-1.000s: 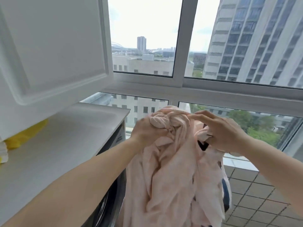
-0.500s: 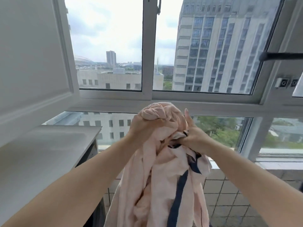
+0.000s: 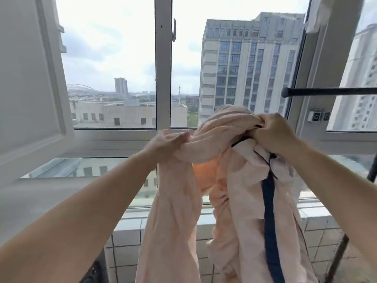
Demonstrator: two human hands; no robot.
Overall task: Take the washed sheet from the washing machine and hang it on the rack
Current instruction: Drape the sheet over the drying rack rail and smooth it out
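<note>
Sheet (image 3: 240, 201) fabric, pale pink with a dark navy stripe (image 3: 269, 211) running down its right side, is hanging in two long bunched drops in front of you, held up at chest height before the window (image 3: 163, 78). It is sagging in a loop between your two hands and trailing down past the lower edge of the view, so you are not seeing where its ends reach. Behind it, the white-framed window is showing a tall grey building (image 3: 251, 64) and a low one further off under a cloudy sky. To your left, a white cabinet door (image 3: 30, 78) is standing open beside the glass. Below the sill, a wall of pale tiles (image 3: 126, 242) is running across. At the right, a dark rack bar (image 3: 330, 91) is jutting in horizontally, above and just beyond the bundle, apart from the cloth. Your right hand (image 3: 273, 133) is gripping the gathered top of the bundle, fingers curled tight into the folds. Your left hand (image 3: 165, 145) is holding the other gathered part, thumb lying along the top and the fingers wrapping underneath. A small white socket (image 3: 318, 117) is sitting on the frame just past your right hand.
</note>
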